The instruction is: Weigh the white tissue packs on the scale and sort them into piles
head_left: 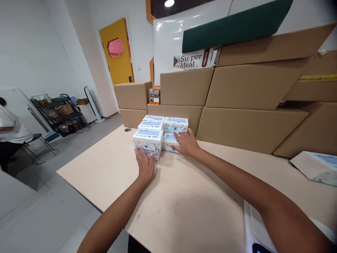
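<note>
Several white tissue packs with blue lettering and floral sides are grouped on the table (pixel 184 196), some stacked two high. My left hand (pixel 145 165) rests with its fingers apart against the near side of the front left stack, below its top tissue pack (pixel 147 137). On the right, my right hand (pixel 187 143) has its fingers spread over a lower tissue pack (pixel 168 140). Behind it sits a higher tissue pack (pixel 176 123). Neither hand is wrapped around a pack.
Stacked cardboard boxes (pixel 229 126) line the table's back edge, with a small orange box (pixel 154 95) among them. A loose flat white package (pixel 317 167) lies far right. A white device (pixel 259 225) sits near right. At far left, a person (pixel 13 126) sits on a stool.
</note>
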Demonstrator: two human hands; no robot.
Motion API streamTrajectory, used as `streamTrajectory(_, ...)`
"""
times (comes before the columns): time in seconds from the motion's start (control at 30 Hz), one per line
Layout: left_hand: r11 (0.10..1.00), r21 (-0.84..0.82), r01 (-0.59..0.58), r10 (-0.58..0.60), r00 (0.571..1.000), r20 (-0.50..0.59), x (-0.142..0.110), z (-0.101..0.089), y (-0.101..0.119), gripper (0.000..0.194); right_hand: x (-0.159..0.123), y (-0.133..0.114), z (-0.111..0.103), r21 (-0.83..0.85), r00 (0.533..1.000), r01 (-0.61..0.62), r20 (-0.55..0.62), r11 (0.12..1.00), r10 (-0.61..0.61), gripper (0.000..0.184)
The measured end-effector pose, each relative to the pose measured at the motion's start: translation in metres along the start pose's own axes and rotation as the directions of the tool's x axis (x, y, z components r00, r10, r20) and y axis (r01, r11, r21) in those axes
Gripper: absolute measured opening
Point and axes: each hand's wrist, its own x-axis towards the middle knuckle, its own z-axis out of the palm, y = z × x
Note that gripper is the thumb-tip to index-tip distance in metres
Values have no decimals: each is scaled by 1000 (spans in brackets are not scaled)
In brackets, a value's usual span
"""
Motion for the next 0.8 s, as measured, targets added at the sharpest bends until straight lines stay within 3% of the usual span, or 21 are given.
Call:
streamTrajectory(0.17,1000,9,-21,21,999,-40,10,-2,-4,95,0,-31,-17,49,988,152,-28,987,-151,83)
streamTrajectory(0.33,999,28,-16,18,998,-64,13,-3,-7,90,9,-64,-25,155,995,81,42,985,-88,93)
streamTrajectory(0.5,1000,21,-7,9,996,-86,14,0,-10,93,9,-76,-21,208,998,44,33,977,-52,102)
streamTrajectory(0.67,1000,-27,8,-11,995,-101,26,-7,-8,95,-17,-56,-23,196,996,76,-59,978,-65,104)
streamTrajectory(0.8,997,-45,-56,55,998,-19,37,-15,8,106,-64,-2,-37,73,994,76,-85,994,-69,105)
